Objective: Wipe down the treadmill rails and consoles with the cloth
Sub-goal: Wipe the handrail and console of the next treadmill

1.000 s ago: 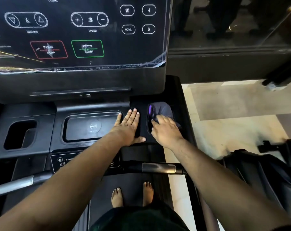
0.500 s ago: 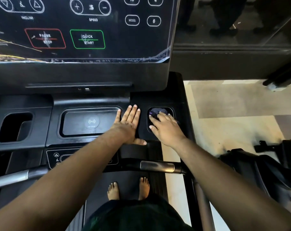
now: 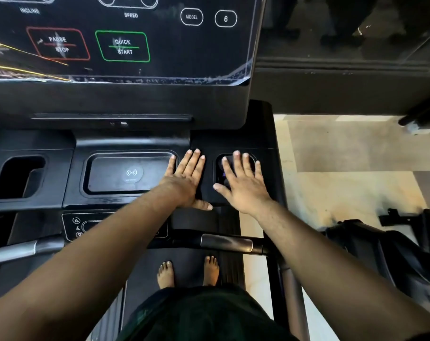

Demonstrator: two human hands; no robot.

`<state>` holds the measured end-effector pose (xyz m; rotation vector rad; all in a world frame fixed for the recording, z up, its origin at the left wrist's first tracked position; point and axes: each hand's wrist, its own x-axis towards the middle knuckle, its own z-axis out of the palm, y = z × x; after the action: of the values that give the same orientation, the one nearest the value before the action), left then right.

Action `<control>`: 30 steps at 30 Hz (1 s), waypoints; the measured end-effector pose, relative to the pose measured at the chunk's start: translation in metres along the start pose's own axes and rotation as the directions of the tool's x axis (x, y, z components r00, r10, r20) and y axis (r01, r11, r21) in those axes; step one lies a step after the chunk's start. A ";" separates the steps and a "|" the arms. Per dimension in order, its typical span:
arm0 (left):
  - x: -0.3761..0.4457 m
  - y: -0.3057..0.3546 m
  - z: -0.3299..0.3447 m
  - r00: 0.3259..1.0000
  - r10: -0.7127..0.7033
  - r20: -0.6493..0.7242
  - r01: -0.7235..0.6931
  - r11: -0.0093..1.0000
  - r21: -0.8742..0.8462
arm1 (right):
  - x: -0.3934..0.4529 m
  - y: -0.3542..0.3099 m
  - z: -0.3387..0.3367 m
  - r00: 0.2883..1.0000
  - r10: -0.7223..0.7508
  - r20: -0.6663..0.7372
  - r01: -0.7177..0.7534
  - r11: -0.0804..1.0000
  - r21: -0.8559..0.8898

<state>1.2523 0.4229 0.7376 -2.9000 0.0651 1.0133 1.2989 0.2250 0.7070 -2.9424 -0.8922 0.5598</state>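
Flanking the cup holder [image 3: 217, 168]: left hand [image 3: 185, 179], right hand [image 3: 243, 184] covering cloth [image 3: 223, 177].

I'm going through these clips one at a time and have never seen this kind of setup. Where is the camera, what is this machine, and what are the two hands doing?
The camera sits on the person's head and looks down, so you see their own arms and their bare feet on the belt. The machine is a treadmill: the dark touch console is at the top, and below it is a tray with a wireless charging pad. The left hand lies flat with straight fingers on the tray surface, just right of the pad. The right hand is spread over the right cup holder, where a bit of the purple cloth shows under the fingers. Neither hand visibly grips anything. A handlebar crosses below the wrists.
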 end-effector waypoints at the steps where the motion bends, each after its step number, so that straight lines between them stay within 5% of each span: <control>1: 0.000 0.000 -0.001 1.000 -0.006 0.005 0.006 1.000 0.002 | -0.003 0.000 0.001 0.999 -0.047 0.020 0.047 0.999 0.005; 8: -0.003 0.000 -0.001 1.000 -0.014 -0.010 0.014 1.000 0.010 | 0.014 0.002 -0.023 0.998 -0.040 0.058 0.041 0.999 -0.020; 14: -0.005 0.001 -0.003 1.000 -0.016 -0.011 0.016 1.000 0.005 | 0.011 -0.006 -0.030 0.996 0.029 0.087 -0.039 0.992 0.122; 18: -0.003 0.000 -0.004 1.000 -0.003 0.005 0.003 1.000 -0.004 | -0.006 -0.010 -0.050 0.986 -0.068 -0.149 0.071 0.997 0.012; 22: -0.005 -0.001 -0.007 1.000 0.004 0.007 -0.004 0.999 -0.039 | -0.040 0.002 -0.050 0.893 -0.117 -0.434 0.099 0.993 -0.066; 27: -0.011 0.004 -0.009 0.993 0.079 -0.082 -0.079 0.997 -0.002 | -0.083 0.028 -0.015 0.933 0.200 -0.299 -0.245 0.962 -0.122; 30: -0.008 0.006 -0.014 0.990 0.115 -0.078 -0.115 0.993 0.004 | -0.066 0.033 -0.016 0.959 0.157 -0.237 -0.208 0.955 -0.210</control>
<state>1.2542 0.4155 0.7527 -2.9655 0.2390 0.9143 1.2707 0.1630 0.7399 -3.2379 -0.7103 0.1338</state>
